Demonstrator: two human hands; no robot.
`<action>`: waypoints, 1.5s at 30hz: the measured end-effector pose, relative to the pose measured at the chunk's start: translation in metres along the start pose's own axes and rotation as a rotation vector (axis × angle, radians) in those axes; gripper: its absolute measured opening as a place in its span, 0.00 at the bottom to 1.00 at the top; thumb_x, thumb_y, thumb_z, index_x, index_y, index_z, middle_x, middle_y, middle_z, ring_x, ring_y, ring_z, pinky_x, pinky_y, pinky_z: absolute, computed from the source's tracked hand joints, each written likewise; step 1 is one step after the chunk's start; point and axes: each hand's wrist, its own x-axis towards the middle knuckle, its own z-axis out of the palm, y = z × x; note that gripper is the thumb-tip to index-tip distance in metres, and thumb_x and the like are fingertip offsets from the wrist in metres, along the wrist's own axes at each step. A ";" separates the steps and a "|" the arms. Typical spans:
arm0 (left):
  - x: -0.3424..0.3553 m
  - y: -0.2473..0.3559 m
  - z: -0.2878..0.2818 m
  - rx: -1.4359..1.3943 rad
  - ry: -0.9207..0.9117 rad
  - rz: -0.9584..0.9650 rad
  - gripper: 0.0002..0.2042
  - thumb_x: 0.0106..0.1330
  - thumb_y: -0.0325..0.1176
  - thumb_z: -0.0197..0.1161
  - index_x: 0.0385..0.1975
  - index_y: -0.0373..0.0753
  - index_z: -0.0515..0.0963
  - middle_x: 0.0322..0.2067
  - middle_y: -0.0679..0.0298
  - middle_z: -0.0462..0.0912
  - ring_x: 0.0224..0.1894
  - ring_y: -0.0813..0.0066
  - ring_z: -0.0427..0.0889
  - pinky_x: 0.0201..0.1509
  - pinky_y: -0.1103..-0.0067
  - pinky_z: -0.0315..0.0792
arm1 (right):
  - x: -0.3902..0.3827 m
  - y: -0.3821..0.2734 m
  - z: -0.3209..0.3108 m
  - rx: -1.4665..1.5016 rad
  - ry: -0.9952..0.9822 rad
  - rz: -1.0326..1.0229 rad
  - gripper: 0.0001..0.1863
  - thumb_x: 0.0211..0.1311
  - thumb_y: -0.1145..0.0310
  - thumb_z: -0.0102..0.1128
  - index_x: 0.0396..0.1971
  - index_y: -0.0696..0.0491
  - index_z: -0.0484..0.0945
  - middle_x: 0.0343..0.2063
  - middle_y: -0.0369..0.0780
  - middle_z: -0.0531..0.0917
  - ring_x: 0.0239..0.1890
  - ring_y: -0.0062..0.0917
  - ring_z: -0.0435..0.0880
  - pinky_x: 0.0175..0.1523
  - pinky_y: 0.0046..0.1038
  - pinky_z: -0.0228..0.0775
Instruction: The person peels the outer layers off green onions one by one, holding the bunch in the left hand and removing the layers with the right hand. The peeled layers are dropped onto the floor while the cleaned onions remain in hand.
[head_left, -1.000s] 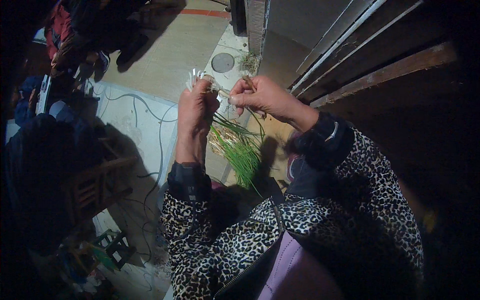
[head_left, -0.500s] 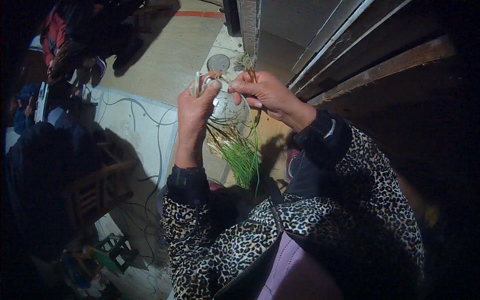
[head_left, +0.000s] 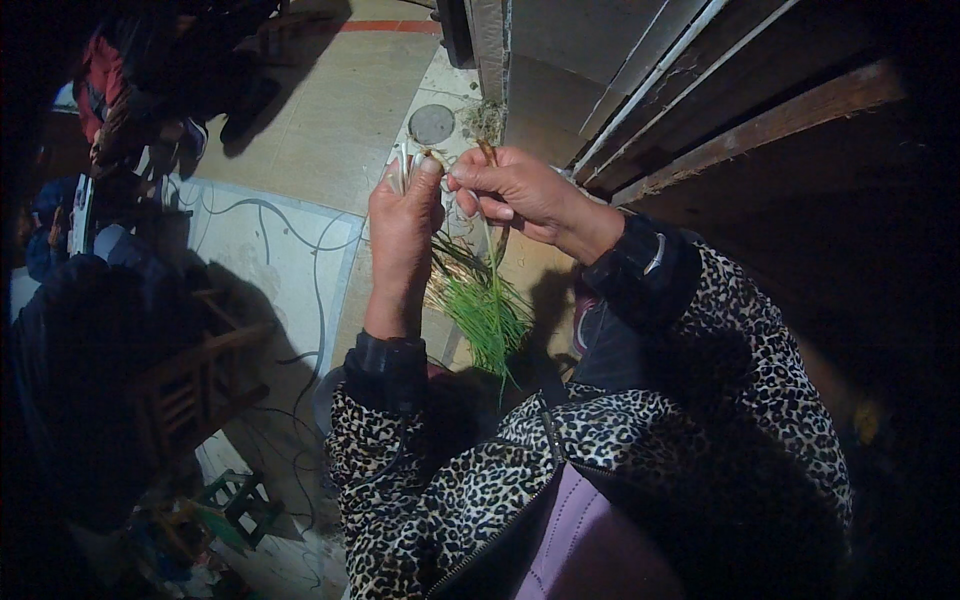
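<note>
My left hand (head_left: 402, 220) is closed round several thin scallions, whose white stalk ends (head_left: 405, 163) stick up beside the thumb. Close against it, my right hand (head_left: 530, 192) pinches with thumb and forefinger at a scallion near its root end. A long green leaf (head_left: 497, 285) hangs down below the right hand. A brownish strip, perhaps a peeled outer leaf, also shows at the right fingers. Under both hands a bunch of scallions (head_left: 490, 322) lies on the floor, green tops toward me, its far end partly covered by my hands.
Beyond my hands lie a round grey disc (head_left: 432, 124) and a small heap of rooty trimmings (head_left: 486, 122). Wooden boards (head_left: 760, 130) lean at the right. Leftward are loose cables (head_left: 319, 290), a wooden chair (head_left: 205, 375), a green stool (head_left: 240, 505) and other people in shadow.
Both hands have drawn slightly closer together at the stalk ends. The hanging green leaf has shifted a little to the left, and my view has moved slightly.
</note>
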 end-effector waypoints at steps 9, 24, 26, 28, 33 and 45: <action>0.014 0.016 -0.039 -0.092 0.203 -0.018 0.12 0.65 0.37 0.60 0.21 0.43 0.69 0.16 0.75 0.62 0.16 0.87 0.57 0.19 0.85 0.50 | -0.012 -0.008 0.004 -0.173 0.132 -0.007 0.08 0.61 0.70 0.57 0.29 0.59 0.76 0.16 0.36 0.77 0.10 0.09 0.62 0.16 0.14 0.50; 0.008 0.010 -0.026 0.802 -0.144 0.365 0.04 0.58 0.27 0.64 0.30 0.36 0.77 0.21 0.55 0.79 0.21 0.77 0.74 0.29 0.79 0.70 | -0.007 -0.022 -0.010 -0.423 0.112 0.117 0.08 0.57 0.67 0.60 0.26 0.57 0.78 0.14 0.31 0.74 0.14 0.10 0.66 0.18 0.14 0.52; 0.008 0.011 -0.026 0.907 -0.133 0.382 0.04 0.58 0.27 0.63 0.29 0.35 0.76 0.20 0.55 0.78 0.20 0.76 0.72 0.28 0.79 0.70 | -0.005 -0.022 -0.010 -0.525 0.130 0.031 0.08 0.55 0.68 0.61 0.25 0.57 0.78 0.15 0.31 0.74 0.15 0.11 0.68 0.19 0.15 0.55; 0.007 0.012 -0.026 0.905 -0.133 0.383 0.04 0.58 0.27 0.63 0.28 0.35 0.75 0.19 0.55 0.77 0.21 0.78 0.71 0.28 0.78 0.69 | -0.002 -0.020 -0.009 -0.642 0.196 -0.095 0.07 0.51 0.70 0.62 0.21 0.58 0.78 0.13 0.32 0.75 0.15 0.13 0.70 0.21 0.18 0.60; 0.008 0.011 -0.023 0.807 -0.121 0.301 0.05 0.59 0.29 0.61 0.27 0.34 0.75 0.16 0.60 0.73 0.21 0.83 0.68 0.26 0.79 0.67 | -0.002 -0.020 -0.012 -0.714 0.243 -0.152 0.07 0.51 0.72 0.60 0.20 0.59 0.77 0.14 0.34 0.77 0.18 0.15 0.75 0.25 0.20 0.65; 0.008 0.020 -0.022 -0.157 -0.061 -0.133 0.09 0.60 0.37 0.61 0.29 0.38 0.78 0.16 0.76 0.65 0.15 0.90 0.58 0.18 0.88 0.50 | -0.011 -0.034 -0.008 -0.450 0.114 -0.041 0.08 0.59 0.68 0.60 0.29 0.57 0.79 0.18 0.33 0.79 0.13 0.09 0.65 0.18 0.13 0.53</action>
